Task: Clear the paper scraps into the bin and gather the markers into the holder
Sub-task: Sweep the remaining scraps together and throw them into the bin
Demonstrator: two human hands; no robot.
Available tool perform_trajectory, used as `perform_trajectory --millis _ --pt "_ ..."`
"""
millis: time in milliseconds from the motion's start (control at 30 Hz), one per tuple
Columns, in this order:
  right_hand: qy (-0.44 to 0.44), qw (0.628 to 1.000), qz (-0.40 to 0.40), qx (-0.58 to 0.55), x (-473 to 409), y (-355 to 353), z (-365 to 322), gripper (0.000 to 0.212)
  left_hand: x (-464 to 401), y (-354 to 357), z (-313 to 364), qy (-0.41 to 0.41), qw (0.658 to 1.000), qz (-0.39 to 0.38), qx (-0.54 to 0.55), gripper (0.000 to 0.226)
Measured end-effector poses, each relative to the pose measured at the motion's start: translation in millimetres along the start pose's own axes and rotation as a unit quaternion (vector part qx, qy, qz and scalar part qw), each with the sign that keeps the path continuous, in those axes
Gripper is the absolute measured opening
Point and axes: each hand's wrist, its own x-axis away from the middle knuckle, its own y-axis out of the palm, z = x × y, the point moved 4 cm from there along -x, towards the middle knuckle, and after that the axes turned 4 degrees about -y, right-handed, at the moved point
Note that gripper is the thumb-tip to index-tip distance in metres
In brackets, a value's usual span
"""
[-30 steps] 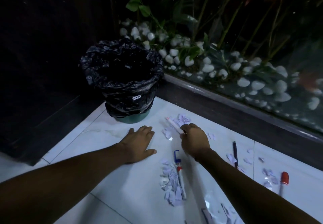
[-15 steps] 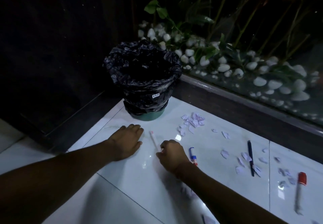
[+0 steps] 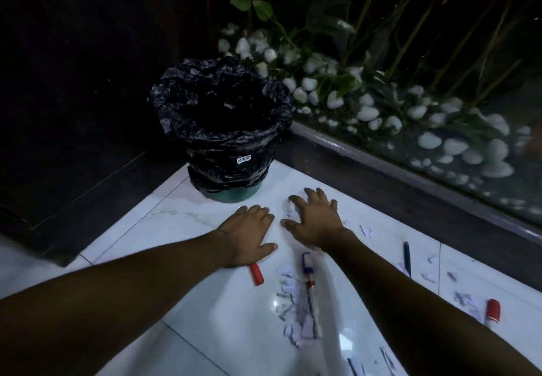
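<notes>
Raking paper scraps under spread, unclenched right hand; left hand flat, holding nothing. Next: pinch scraps, drop into bin.

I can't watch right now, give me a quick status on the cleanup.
Left hand flat on white tile floor, right hand spread over pale paper scraps. Red-capped marker beside left wrist. Black-lined bin ahead, unobstructed.

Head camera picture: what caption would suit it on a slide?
Both hands, left hand and right hand, spread on white tiled floor among pale paper scraps before a black-lined bin.
</notes>
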Motion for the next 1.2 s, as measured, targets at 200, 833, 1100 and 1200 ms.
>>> perform_trajectory --millis 200,833,1100,1200 --pt "-0.053 0.997 0.044 -0.025 3 6 0 0.040 -2 10 2 -0.013 1.000 0.022 0.017 0.086" --pt "-0.019 0.993 0.111 -0.028 -8 -19 0 0.045 -36 4 -6 -0.024 0.999 0.020 0.005 0.079" --pt "-0.083 0.995 0.042 -0.024 -4 6 1 0.041 -39 6 -7 -0.017 0.996 0.059 0.058 0.072" --pt "-0.114 0.993 0.032 -0.012 49 8 24 0.037 -46 6 1 -0.023 0.996 0.061 0.068 0.065"
